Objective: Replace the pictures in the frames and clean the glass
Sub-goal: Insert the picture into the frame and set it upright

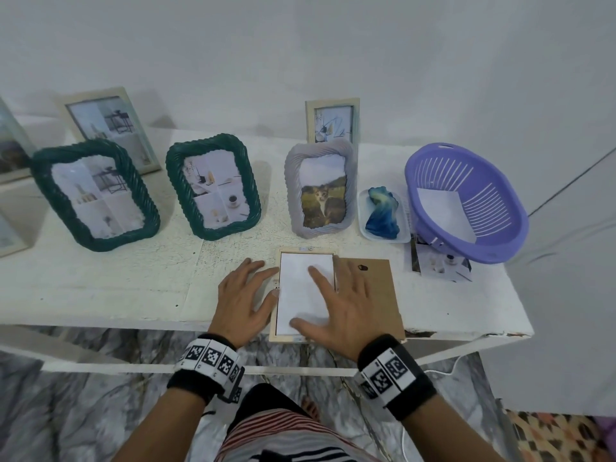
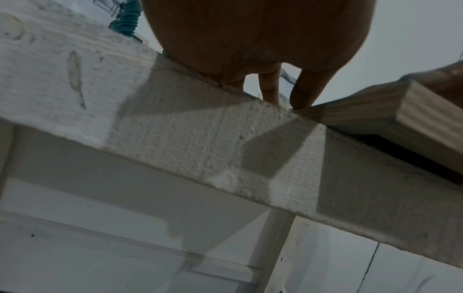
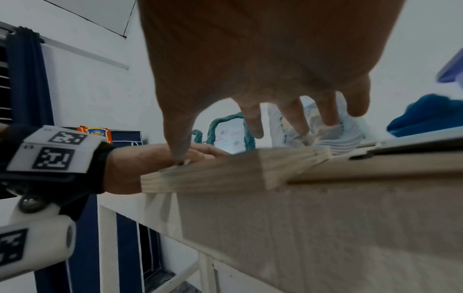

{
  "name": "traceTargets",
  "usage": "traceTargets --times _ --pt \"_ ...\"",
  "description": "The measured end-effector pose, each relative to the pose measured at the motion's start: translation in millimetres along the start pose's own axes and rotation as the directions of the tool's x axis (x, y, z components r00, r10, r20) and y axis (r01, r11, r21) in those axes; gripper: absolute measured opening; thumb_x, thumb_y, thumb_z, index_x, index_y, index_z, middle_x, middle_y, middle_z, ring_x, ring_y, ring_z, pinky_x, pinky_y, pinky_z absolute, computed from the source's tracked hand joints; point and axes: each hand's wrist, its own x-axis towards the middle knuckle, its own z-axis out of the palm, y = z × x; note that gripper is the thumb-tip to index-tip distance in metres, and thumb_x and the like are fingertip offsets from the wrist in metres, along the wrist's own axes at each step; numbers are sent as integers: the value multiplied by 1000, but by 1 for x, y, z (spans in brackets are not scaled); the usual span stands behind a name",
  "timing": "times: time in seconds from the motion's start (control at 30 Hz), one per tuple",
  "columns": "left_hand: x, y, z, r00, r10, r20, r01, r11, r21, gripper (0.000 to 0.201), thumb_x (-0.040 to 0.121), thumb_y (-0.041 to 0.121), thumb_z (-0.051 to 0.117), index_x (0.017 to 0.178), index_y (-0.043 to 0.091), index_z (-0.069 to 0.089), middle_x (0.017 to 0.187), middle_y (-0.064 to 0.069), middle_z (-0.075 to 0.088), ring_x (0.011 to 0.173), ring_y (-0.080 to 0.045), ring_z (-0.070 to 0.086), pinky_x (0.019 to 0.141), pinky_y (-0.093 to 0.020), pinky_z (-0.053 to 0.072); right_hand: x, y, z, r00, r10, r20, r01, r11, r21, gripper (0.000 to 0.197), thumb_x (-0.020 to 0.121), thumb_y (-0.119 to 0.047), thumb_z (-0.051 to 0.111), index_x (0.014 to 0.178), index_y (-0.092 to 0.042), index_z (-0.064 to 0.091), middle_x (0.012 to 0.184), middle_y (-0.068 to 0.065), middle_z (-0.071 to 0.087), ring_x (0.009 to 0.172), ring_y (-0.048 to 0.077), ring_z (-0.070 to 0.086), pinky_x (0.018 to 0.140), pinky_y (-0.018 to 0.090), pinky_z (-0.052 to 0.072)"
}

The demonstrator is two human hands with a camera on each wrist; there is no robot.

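Note:
A light wooden frame (image 1: 283,338) lies face down at the table's front edge, with a white sheet (image 1: 300,288) set in its opening. My right hand (image 1: 333,301) lies spread flat on that sheet, index finger and thumb pressing it. My left hand (image 1: 253,285) rests flat on the table beside the frame, its thumb touching the frame's left rim. A brown backing board (image 1: 376,285) lies just right of the frame, partly under my right hand. In the right wrist view the right hand (image 3: 250,99) hovers over the frame's corner (image 3: 213,174). The left hand (image 2: 288,85) meets the frame (image 2: 375,103) in the left wrist view.
Two green rope-edged frames (image 1: 96,195) (image 1: 213,188), a grey frame with a cat picture (image 1: 321,188) and cream frames (image 1: 333,120) stand behind. A blue cloth (image 1: 383,213) sits on a white tray. A purple basket (image 1: 466,201) holds paper; loose photos (image 1: 440,265) lie beneath it.

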Motion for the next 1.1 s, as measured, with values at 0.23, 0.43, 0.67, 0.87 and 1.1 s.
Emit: traceTargets --times 0.23,0.43,0.67,0.87,1.1 --pt "0 1 -1 1000 -10 6 11 1000 -10 51 90 54 41 132 32 58 144 1 49 144 -21 31 113 -44 23 20 -2 14 981 30 190 -9 994 -111 115 59 -93 44 150 -43 -6 158 22 -12 143 45 -5 115 56 1" --pt "1 0 -2 999 -21 27 21 1000 -1 52 90 56 40 133 32 57 145 1 47 145 -20 28 113 -42 20 28 -4 11 963 43 264 -17 995 -100 123 56 -94 45 151 -37 -8 156 21 -19 142 47 -9 115 56 -1" --pt "2 0 -3 999 -16 37 15 1000 8 53 90 58 39 134 33 56 146 1 47 145 -20 27 112 -39 18 28 -9 2 947 67 313 -51 997 -59 128 60 -88 55 152 -26 -10 156 21 -20 142 46 -12 116 54 2" --pt "2 2 -6 998 -28 64 28 1000 10 54 90 58 38 136 33 54 148 2 45 146 -17 24 114 -37 15 30 -8 0 971 68 230 -55 997 -60 119 64 -83 56 152 -28 -2 159 15 4 141 43 10 114 51 15" --pt "7 38 -30 992 -124 27 125 922 -367 40 91 51 58 126 33 60 123 13 64 118 -3 56 105 -31 43 22 -13 -10 993 40 110 -50 994 93 116 66 -74 66 152 -32 1 160 9 -4 144 32 7 114 45 22"
